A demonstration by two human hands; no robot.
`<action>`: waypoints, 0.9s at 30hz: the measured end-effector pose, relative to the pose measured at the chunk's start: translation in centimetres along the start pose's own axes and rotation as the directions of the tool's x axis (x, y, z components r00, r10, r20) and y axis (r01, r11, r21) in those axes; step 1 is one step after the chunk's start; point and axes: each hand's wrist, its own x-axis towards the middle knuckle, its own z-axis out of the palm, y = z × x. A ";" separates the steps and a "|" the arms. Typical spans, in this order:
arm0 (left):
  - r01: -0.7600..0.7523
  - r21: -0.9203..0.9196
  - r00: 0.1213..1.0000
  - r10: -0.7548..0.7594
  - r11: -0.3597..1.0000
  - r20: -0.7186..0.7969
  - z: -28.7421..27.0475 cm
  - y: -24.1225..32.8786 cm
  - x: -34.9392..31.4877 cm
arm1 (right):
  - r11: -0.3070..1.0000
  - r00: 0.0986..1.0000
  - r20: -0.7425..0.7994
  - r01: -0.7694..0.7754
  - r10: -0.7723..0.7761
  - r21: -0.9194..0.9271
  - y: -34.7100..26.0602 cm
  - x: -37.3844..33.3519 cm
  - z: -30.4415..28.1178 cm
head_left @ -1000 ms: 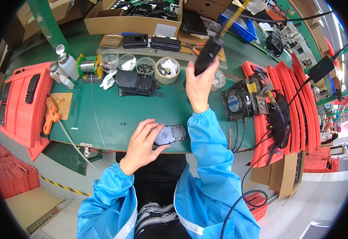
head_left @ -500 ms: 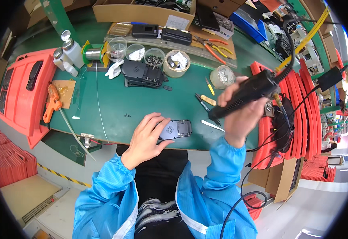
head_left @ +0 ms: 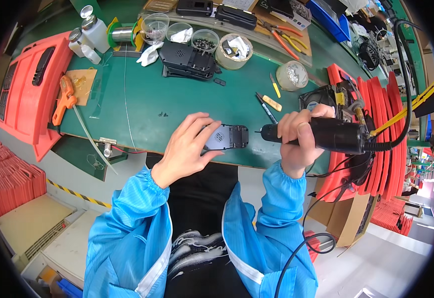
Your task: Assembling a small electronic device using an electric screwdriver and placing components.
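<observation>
Grey-black device (head_left: 237, 136) flat on green bench (head_left: 142, 99), small dark bits (head_left: 205, 43) in clear cup (head_left: 194, 45), device's long axis left-to-right, black end facing driver (head_left: 343, 135) gripped in right hand (head_left: 299, 139), left hand (head_left: 186, 145) clasping grey end.

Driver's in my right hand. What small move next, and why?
Probably ease the driver left, toward the device: its bit points that way but looks just short of it, and the left hand holds the device's other end.
</observation>
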 end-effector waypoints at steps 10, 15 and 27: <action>-0.003 0.006 1.000 0.003 1.000 -0.006 -0.1 0.1 -0.2 | 0.997 0.998 0.031 -0.052 0.050 0.053 1.5 -0.2 0.5; 0.001 -0.004 1.000 -0.001 1.000 -0.008 -0.1 0.2 -0.1 | 0.996 0.996 0.014 -0.086 0.085 0.021 1.9 -0.3 0.7; 0.019 -0.020 0.999 -0.020 1.000 -0.043 0.3 0.1 0.1 | 0.986 0.996 -0.039 -0.087 0.082 -0.143 2.2 -0.6 2.3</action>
